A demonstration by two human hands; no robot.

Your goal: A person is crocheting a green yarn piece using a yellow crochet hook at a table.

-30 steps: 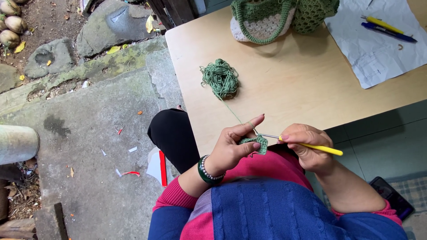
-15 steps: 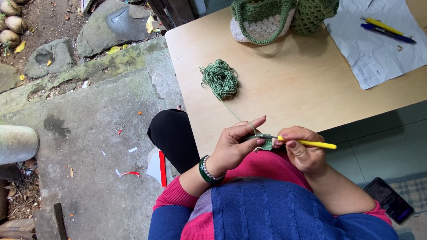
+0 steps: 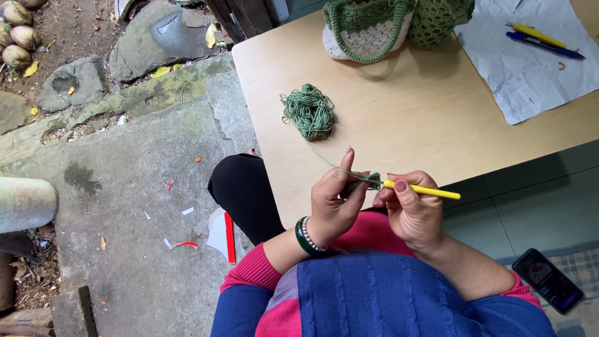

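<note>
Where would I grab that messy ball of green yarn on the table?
Take the green yarn ball around its thick middle, coming straight down from above. It lies loose and low on the table with free space all round, so a soft grip across the bundle probably keeps it together.

Green yarn ball (image 3: pixel 308 112), yellow crochet hook (image 3: pixel 422 190), green-cream crocheted bag (image 3: pixel 368 28), pink-blue striped sweater (image 3: pixel 380 299), tan table (image 3: pixel 405 118)

One head-worn view is given, aimed steeply down from above; the hands (image 3: pixel 374 203) are seen close, at the near edge of the surface (image 3: pixel 437 118).
</note>
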